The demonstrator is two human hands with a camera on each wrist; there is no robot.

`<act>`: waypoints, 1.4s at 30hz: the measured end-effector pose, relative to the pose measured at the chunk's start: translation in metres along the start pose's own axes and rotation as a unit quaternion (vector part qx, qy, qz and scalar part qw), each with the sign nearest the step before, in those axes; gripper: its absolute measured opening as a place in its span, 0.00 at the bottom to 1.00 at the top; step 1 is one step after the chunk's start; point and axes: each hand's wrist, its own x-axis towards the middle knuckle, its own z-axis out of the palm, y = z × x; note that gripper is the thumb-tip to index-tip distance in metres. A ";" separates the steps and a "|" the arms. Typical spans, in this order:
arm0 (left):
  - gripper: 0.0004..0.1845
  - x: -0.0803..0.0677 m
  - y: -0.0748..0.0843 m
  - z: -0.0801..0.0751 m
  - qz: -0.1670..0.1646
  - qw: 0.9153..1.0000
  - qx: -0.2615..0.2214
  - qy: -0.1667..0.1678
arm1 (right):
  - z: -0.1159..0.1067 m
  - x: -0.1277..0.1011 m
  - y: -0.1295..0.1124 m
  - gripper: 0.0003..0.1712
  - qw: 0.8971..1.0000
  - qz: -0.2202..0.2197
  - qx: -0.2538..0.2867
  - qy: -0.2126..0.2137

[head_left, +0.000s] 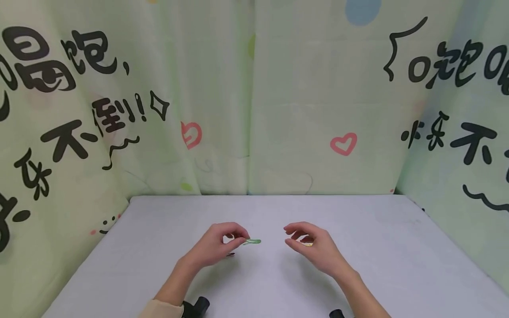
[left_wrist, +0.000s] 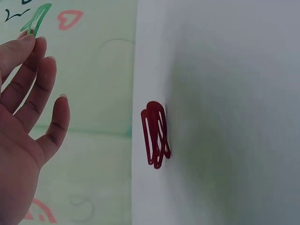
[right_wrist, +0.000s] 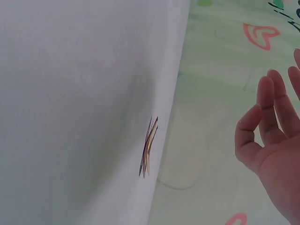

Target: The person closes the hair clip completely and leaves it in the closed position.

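A grey table [head_left: 159, 247] is walled by printed green cloth [head_left: 278, 88]. Above it, the right hand [head_left: 312, 248] is held loosely open, holding nothing. A green paper clip [head_left: 252, 241] is pinched by the left hand [head_left: 216, 246]; red clips [left_wrist: 156, 134] and what may be yellowish clips [right_wrist: 148, 147] lie below.

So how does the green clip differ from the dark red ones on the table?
The green clip is a single one, pinched at the fingertips of the left hand; the dark red clips are a small overlapping bunch that no hand touches. The green clip is lifted off the table, while the red clips lie flat on it. Green is pale and bright; red is deep and dark. Both look like looped paper clips.
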 end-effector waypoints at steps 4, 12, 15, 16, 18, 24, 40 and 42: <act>0.07 0.003 0.002 0.006 -0.004 1.000 -0.001 -0.001 | 0.008 0.001 -0.003 0.14 1.000 0.005 0.007 -0.005; 0.07 0.007 0.006 0.014 -0.010 1.000 -0.014 0.009 | 0.026 0.004 -0.007 0.13 0.999 -0.018 0.037 -0.022; 0.06 0.009 0.008 0.017 -0.004 1.000 -0.022 0.013 | 0.031 0.005 -0.009 0.11 0.998 -0.027 0.048 -0.023; 0.06 0.010 0.008 0.018 -0.003 1.000 -0.024 0.013 | 0.032 0.005 -0.010 0.10 0.998 -0.028 0.051 -0.023; 0.06 0.011 0.008 0.020 0.000 0.999 -0.029 0.014 | 0.035 0.005 -0.010 0.09 0.998 -0.029 0.051 -0.021; 0.06 0.007 0.005 0.025 0.003 0.999 -0.039 0.021 | 0.040 0.004 -0.010 0.07 0.999 -0.029 0.045 -0.014; 0.12 0.011 0.002 0.030 0.040 0.998 -0.050 0.023 | 0.034 0.008 -0.012 0.08 0.999 -0.046 0.014 0.018; 0.10 0.011 0.002 0.032 0.047 0.997 -0.053 0.033 | 0.034 0.008 -0.011 0.09 0.998 -0.058 0.018 0.024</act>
